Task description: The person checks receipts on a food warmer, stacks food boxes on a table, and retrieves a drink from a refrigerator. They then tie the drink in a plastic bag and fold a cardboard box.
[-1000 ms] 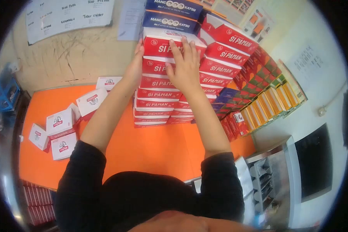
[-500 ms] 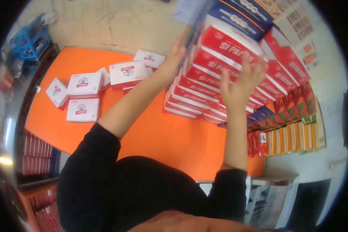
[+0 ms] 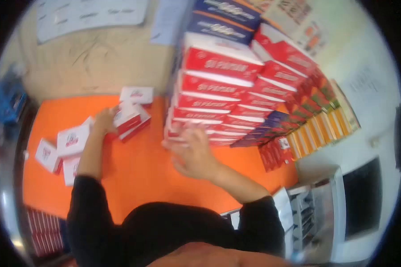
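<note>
My left hand (image 3: 103, 121) is at the left end of a small white-and-red cardboard box (image 3: 128, 116), its fingers closed around that end. This box lies askew on another of the same kind. My right hand (image 3: 192, 152) is held open above the orange table (image 3: 173, 189), fingers spread and slightly blurred, with nothing in it. Just behind it rises a tall stack of red-and-white boxes (image 3: 220, 64) lettered "SI PAMAN". More small white boxes (image 3: 72, 140) lie left of my left forearm, partly hidden by it.
Dark blue boxes (image 3: 225, 29) top the stack. On the right stand rows of red boxes (image 3: 276, 153) and yellow-orange boxes (image 3: 321, 135). A blue plastic rack (image 3: 6, 102) is at the far left. Papers (image 3: 91, 18) hang on the wall behind the table.
Both hands have come down off the tall stack. My left hand has gone to the small box, which now sits at an angle. The view has shifted, with the stack further left.
</note>
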Available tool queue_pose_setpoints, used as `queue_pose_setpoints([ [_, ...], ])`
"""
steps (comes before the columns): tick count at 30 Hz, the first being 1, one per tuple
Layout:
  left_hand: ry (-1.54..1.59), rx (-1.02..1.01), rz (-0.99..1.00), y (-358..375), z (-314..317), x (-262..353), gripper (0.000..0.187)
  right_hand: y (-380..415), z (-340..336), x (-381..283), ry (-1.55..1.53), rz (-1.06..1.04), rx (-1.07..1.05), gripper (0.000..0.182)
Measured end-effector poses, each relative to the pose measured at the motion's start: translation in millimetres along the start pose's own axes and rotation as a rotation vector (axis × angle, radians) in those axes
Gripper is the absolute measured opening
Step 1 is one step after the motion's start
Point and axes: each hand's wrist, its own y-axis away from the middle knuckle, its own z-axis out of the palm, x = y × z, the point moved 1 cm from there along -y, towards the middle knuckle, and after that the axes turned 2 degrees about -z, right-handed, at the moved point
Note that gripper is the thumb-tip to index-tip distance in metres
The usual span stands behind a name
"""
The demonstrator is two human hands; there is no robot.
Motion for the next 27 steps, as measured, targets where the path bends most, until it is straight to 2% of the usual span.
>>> queue_pose_setpoints([
  [1, 0.108, 0.035, 0.005, 19.6, -8.1, 2.7, 0.121, 1.9, -0.3, -0.5, 0.051, 0.008, 0.011, 0.059],
  [3, 1.091, 0.078, 0.393, 34.6, 11.5, -14.5, 0.111, 1.1, 0.8, 0.0, -0.076, 0.058, -0.047, 0.070],
  [4, 1.295, -0.021, 0.632, 65.0, -0.9, -3.6, 0.103, -8.0, 1.3, 0.7, -0.045, 0.062, -0.036, 0.070],
  [5, 1.492, -0.139, 0.865, 96.2, -20.6, 12.8, 0.095, -19.4, 0.5, -1.0, -0.179, 0.161, -0.038, 0.078],
  [6, 1.518, 0.009, 0.805, 102.5, -26.3, 27.7, 0.085, -28.7, -3.7, -5.1, -0.323, 0.263, -0.046, 0.087],
  [7, 1.545, 0.146, 0.734, 113.1, -26.7, 42.4, 0.075, -38.4, -14.9, -12.9, -0.314, 0.283, -0.052, 0.087],
  [8, 1.539, 0.144, 0.737, 119.7, -35.5, 51.6, 0.075, -59.4, -25.1, -15.3, -0.575, 0.337, -0.085, 0.093],
  [9, 1.525, 0.228, 0.734, 121.3, -50.5, 59.1, 0.074, -80.4, -36.2, -16.5, -0.837, 0.380, -0.116, 0.100],
  [11, 1.492, 0.399, 0.731, 116.8, -88.3, 75.9, 0.071, -105.8, -78.5, -13.1, -0.675, 0.176, 0.132, 0.099],
  [13, 1.467, 0.560, 0.722, 111.2, -123.9, 99.7, 0.069, -123.3, -124.9, -3.7, -0.189, -0.075, 0.285, 0.094],
  [14, 1.456, 0.639, 0.717, 111.0, -138.9, 115.4, 0.068, -131.0, -134.5, 9.2, -0.054, -0.167, 0.401, 0.088],
  [15, 1.728, 0.610, 1.025, 115.6, -153.0, 137.3, 0.073, -137.8, -143.3, 21.7, 0.082, -0.258, 0.514, 0.083],
  [16, 1.737, 0.546, 0.994, 113.6, -162.4, 146.0, 0.072, -139.9, -149.7, 35.9, 0.087, -0.257, 0.514, 0.083],
  [18, 1.741, 0.477, 0.969, 105.6, -177.9, 168.0, 0.071, -134.0, -153.0, 67.7, 0.591, -0.105, 0.392, 0.075],
  [19, 1.753, 0.506, 0.907, 98.7, -182.8, 183.7, 0.070, -127.3, -149.8, 83.1, 0.596, -0.103, 0.394, 0.075],
  [21, 1.765, 0.536, 0.847, 83.3, -190.2, 207.5, 0.068, -112.9, -140.5, 110.4, 0.565, -0.001, 0.217, 0.063],
  [24, 1.577, 0.564, 0.834, 68.3, -196.3, 232.0, 0.068, -94.4, -132.6, 106.0, 0.575, 0.097, 0.278, 0.059],
  [27, 1.586, 0.541, 1.054, 69.6, -201.6, 256.6, 0.056, -84.9, -133.0, 103.6, 0.503, 0.132, 0.299, 0.055],
])
